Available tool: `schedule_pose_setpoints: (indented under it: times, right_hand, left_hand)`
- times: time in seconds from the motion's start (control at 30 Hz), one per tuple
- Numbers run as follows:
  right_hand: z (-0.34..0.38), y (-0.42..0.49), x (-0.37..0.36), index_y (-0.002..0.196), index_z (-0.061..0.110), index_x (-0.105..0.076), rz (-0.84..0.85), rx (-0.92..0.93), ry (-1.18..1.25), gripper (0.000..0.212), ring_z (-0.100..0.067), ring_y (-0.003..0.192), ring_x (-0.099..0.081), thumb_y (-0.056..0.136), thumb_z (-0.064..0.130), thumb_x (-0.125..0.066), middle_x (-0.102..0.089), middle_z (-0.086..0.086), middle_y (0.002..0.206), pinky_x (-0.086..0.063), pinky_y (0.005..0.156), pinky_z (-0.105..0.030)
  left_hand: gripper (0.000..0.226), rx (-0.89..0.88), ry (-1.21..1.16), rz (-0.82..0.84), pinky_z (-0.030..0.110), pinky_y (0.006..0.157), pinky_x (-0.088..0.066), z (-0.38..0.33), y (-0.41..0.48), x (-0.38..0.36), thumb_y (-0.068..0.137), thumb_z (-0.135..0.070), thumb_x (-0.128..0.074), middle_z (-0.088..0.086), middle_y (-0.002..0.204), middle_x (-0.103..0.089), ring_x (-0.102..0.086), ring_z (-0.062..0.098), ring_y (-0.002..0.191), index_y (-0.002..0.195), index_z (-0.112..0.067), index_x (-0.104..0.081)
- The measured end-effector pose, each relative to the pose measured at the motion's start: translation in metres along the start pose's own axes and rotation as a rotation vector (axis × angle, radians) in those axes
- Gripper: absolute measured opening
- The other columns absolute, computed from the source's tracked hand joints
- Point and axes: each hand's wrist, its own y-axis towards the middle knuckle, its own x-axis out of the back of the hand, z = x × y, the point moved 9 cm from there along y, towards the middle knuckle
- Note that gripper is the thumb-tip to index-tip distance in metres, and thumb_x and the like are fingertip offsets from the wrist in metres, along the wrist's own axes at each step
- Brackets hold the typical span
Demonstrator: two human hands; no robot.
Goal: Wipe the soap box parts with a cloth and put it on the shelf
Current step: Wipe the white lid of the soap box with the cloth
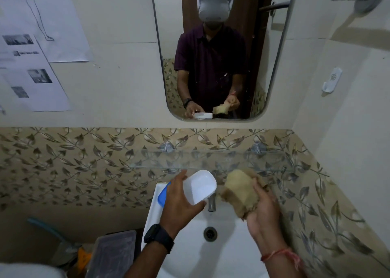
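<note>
One hard push from the cloth [238, 190] clutched in the right hand [262, 211] could knock the soap box tray [200, 185] from the gripping left hand [180, 202].

The soap box part [199, 187] is held over the sink [190, 256], left of the cloth [238, 191]. The shelf [211, 160] is fixed beyond them, under the mirror [211, 55].

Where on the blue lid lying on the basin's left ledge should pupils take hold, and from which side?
Probably from above, with a pinch grip across the rounded rim of the blue lid: it seems to lie flat on the basin ledge, so only rim and top are exposed. The left hand hides most of it.
</note>
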Motion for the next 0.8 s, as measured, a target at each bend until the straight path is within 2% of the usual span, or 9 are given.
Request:
schedule_pose_setpoints:
  times: [0.1,0.2,0.27,0.33,0.43,0.5,0.6,0.7,0.8]
  right_hand:
    - [0.022,-0.005,-0.023,0.125,0.023,-0.067,0.089,0.203,-0.169,0.045,-0.021,0.106,-0.071,0.083,0.009,-0.075,-0.073,-0.003,0.119,-0.061,0.077,-0.037]
    - [0.01,-0.019,-0.036,0.117,0.036,-0.069,0.108,0.314,-0.672,0.054,-0.002,0.102,-0.068,0.077,0.003,-0.079,-0.072,0.015,0.113,-0.057,0.084,-0.028]
    - [0.0,-0.023,-0.036,0.106,0.038,-0.073,0.095,0.299,-0.835,0.048,0.001,0.098,-0.068,0.074,0.002,-0.076,-0.073,0.02,0.103,-0.055,0.084,-0.021]
    - [-0.009,-0.019,-0.032,0.096,0.034,-0.076,0.095,0.206,-0.805,0.041,-0.009,0.095,-0.072,0.073,0.0,-0.077,-0.077,0.015,0.094,-0.058,0.078,-0.022]
    - [-0.021,-0.022,-0.047,0.098,0.018,-0.077,0.182,0.045,-0.587,0.029,-0.026,0.092,-0.075,0.074,0.004,-0.083,-0.079,-0.003,0.093,-0.062,0.083,-0.043]
    - [-0.016,-0.027,-0.061,0.099,0.017,-0.075,0.199,0.076,-0.523,0.028,-0.028,0.091,-0.075,0.074,0.006,-0.084,-0.079,-0.007,0.094,-0.062,0.083,-0.045]
    - [-0.006,-0.038,-0.077,0.093,0.02,-0.074,0.274,0.19,-0.57,0.027,-0.019,0.086,-0.075,0.075,0.002,-0.083,-0.078,-0.002,0.092,-0.062,0.073,-0.033]
    - [-0.015,-0.05,-0.084,0.082,0.021,-0.078,0.446,0.23,-0.808,0.016,-0.009,0.08,-0.074,0.077,0.005,-0.08,-0.079,0.004,0.085,-0.058,0.071,-0.021]
    - [-0.014,-0.052,-0.074,0.078,0.027,-0.08,0.301,0.289,-0.913,0.017,-0.002,0.075,-0.073,0.076,0.01,-0.083,-0.078,0.014,0.079,-0.055,0.068,-0.014]
  left_hand:
    - [0.099,-0.117,0.034,-0.008,0.025,0.107,-0.041,-0.012,-0.003,-0.003,0.063,-0.034,-0.091,-0.005,0.137,-0.048,-0.047,0.015,0.129,0.146,-0.018,-0.041]
    - [0.094,-0.137,-0.12,0.007,0.027,0.103,-0.047,-0.024,-0.005,-0.005,0.062,-0.042,-0.093,-0.013,0.136,-0.053,-0.053,0.009,0.126,0.141,-0.028,-0.043]
    - [0.094,-0.129,-0.329,0.043,0.022,0.099,-0.05,-0.03,-0.007,-0.008,0.061,-0.038,-0.096,-0.016,0.134,-0.056,-0.057,0.01,0.125,0.139,-0.035,-0.044]
    - [0.095,-0.083,-0.545,0.058,0.022,0.096,-0.053,-0.032,-0.008,-0.006,0.061,-0.034,-0.098,-0.013,0.134,-0.059,-0.058,0.013,0.125,0.139,-0.04,-0.045]
    - [0.077,0.0,-0.751,0.073,0.031,0.095,-0.055,-0.034,-0.008,-0.005,0.072,-0.043,-0.089,-0.003,0.138,-0.061,-0.059,0.023,0.128,0.138,-0.04,-0.051]
    - [0.065,0.052,-0.805,0.13,0.032,0.098,-0.054,-0.039,-0.009,-0.013,0.082,-0.048,-0.08,-0.003,0.143,-0.061,-0.057,0.024,0.132,0.141,-0.039,-0.053]
    - [0.056,0.143,-0.839,0.21,0.039,0.106,-0.051,-0.041,-0.008,-0.025,0.09,-0.047,-0.067,0.001,0.144,-0.061,-0.057,0.024,0.133,0.144,-0.037,-0.053]
    - [0.053,0.228,-0.909,0.172,0.049,0.108,-0.049,-0.036,-0.002,-0.021,0.09,-0.048,-0.062,0.009,0.139,-0.064,-0.059,0.031,0.13,0.14,-0.028,-0.059]
    - [0.058,0.321,-0.995,0.119,0.044,0.098,-0.056,-0.03,-0.002,-0.02,0.086,-0.052,-0.065,0.013,0.135,-0.067,-0.062,0.033,0.126,0.136,-0.023,-0.063]
